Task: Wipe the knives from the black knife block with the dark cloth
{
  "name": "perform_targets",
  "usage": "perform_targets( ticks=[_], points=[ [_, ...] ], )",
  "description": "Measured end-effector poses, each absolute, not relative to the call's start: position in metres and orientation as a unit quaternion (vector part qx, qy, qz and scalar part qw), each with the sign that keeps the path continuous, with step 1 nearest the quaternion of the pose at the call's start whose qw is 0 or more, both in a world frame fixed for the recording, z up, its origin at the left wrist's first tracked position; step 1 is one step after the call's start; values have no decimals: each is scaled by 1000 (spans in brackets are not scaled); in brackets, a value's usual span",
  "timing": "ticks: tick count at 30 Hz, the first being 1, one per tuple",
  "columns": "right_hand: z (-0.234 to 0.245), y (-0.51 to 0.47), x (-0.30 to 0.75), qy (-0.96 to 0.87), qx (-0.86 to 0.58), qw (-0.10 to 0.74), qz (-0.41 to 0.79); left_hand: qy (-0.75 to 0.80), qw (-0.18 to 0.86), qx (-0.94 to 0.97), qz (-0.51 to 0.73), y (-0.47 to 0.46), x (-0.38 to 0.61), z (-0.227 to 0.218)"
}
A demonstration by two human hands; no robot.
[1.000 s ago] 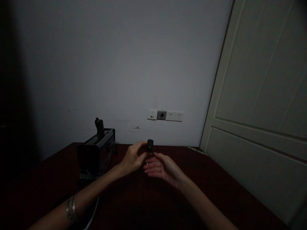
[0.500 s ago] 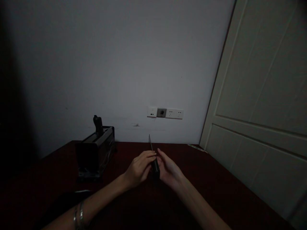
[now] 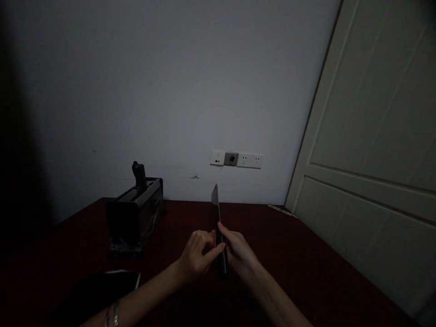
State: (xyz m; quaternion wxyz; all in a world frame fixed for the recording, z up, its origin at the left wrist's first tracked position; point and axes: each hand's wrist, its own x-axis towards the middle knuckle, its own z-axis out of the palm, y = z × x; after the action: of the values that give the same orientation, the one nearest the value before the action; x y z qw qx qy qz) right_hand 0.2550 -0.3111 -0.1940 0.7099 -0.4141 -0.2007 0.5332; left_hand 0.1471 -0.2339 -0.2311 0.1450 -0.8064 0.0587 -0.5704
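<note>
A kitchen knife (image 3: 222, 261) with a black handle and a broad blade, seen nearly edge-on, points away from me, its tip raised towards the wall. My right hand (image 3: 241, 252) grips the handle from the right, thumb along its top near the blade. From the left, my left hand (image 3: 197, 255) has its thumb laid on the handle, with the fingers curled at its left side. Part of the handle's far side is hidden by the hands.
A dark knife block (image 3: 134, 213) with one black handle sticking up stands at left on the dark red table (image 3: 184, 213). A black item with a pale edge (image 3: 112, 286) lies by my left forearm. A thin strip (image 3: 282, 210) is at the back right; wall sockets (image 3: 250, 160) are behind.
The knife has tilted up, showing more of its blade, and its handle end has come nearer to me. My left thumb has moved onto the handle, and my right hand has closed round it.
</note>
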Motion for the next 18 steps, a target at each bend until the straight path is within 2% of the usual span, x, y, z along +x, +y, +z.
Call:
perform_targets(
  ticks=[5, 9, 14, 18],
  points=[
    [-203, -309, 256, -230, -412, 711, 521, 49, 136, -827, -544, -237, 145, -243],
    [-204, -310, 258, -231, -390, 715, 533, 17, 99, -887, -451, -244, 132, -246],
    [-210, -313, 262, -191, -341, 721, 573, 3, 34, -922, -387, -244, 89, -252],
    [-226, -313, 271, -160, -287, 723, 607, -80, 4, -930, -358, -227, 37, -259]
  ],
)
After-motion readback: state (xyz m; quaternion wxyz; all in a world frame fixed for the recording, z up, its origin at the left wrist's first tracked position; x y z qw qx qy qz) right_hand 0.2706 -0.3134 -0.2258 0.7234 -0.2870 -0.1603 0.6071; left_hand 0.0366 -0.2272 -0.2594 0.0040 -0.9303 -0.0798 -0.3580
